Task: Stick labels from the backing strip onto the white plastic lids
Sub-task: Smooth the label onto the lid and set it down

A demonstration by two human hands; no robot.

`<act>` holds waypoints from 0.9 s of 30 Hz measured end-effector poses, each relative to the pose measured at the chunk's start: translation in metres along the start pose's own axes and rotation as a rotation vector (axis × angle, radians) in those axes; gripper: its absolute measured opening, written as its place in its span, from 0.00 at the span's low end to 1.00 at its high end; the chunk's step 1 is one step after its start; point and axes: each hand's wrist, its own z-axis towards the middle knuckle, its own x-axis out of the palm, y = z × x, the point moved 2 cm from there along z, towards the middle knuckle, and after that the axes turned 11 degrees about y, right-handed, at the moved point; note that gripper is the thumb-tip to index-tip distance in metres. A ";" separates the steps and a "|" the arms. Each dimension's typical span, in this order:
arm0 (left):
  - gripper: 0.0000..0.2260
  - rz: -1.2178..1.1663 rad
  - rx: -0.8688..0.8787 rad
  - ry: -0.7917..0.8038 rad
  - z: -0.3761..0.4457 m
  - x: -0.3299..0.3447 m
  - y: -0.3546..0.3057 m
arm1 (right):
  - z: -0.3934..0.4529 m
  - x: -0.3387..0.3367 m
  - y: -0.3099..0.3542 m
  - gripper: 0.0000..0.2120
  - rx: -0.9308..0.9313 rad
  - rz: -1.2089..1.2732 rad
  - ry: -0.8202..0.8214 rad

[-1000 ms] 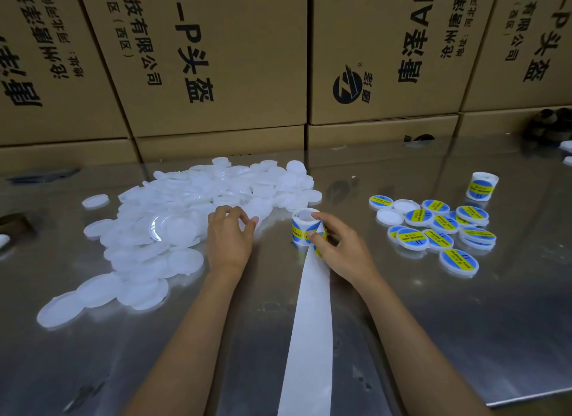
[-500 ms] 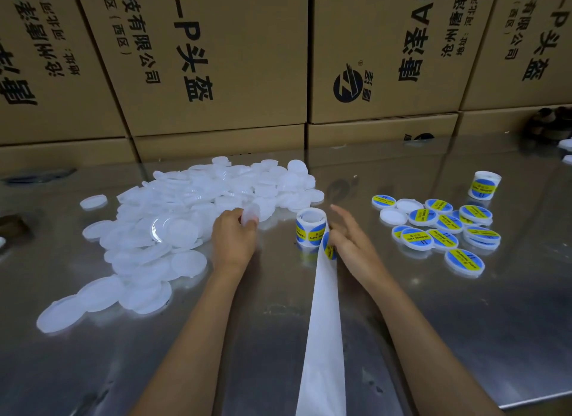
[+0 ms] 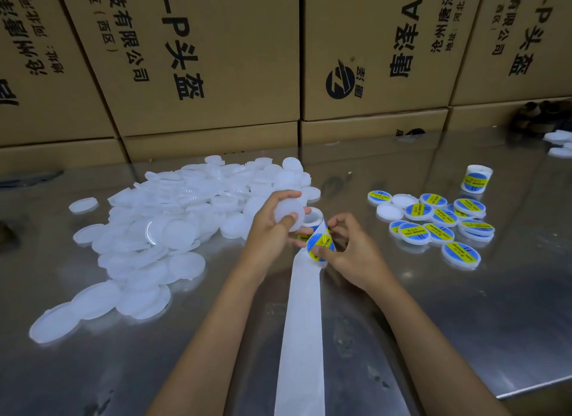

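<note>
My left hand [image 3: 269, 230] grips one white plastic lid [image 3: 288, 212], lifted above the table, with its thumb on the lid's face. Just behind it stands the label roll [image 3: 314, 219], partly hidden. My right hand [image 3: 349, 248] pinches a round blue and yellow label [image 3: 320, 243] at the top of the white backing strip [image 3: 305, 329], which trails toward me. A big heap of bare white lids [image 3: 161, 226] lies to the left. Several labelled lids [image 3: 439, 223] lie in a group to the right.
The work surface is a shiny metal table [image 3: 464, 322] whose front right edge shows at the lower right. A second label roll [image 3: 476, 178] stands far right. Stacked cardboard boxes [image 3: 216, 59] wall off the back. A few more white lids [image 3: 558, 143] lie at the far right edge.
My left hand picked a lid from the heap and carried it right, up toward the roll. My right hand shifted from the strip's side to pinching a label on it.
</note>
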 end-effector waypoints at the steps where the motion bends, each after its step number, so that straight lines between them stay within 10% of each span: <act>1: 0.15 0.015 0.003 0.001 0.000 0.003 0.002 | -0.001 0.000 0.001 0.21 -0.005 -0.003 -0.012; 27: 0.18 0.340 0.096 -0.167 0.007 0.012 0.016 | -0.005 0.004 0.019 0.16 -0.114 -0.102 -0.118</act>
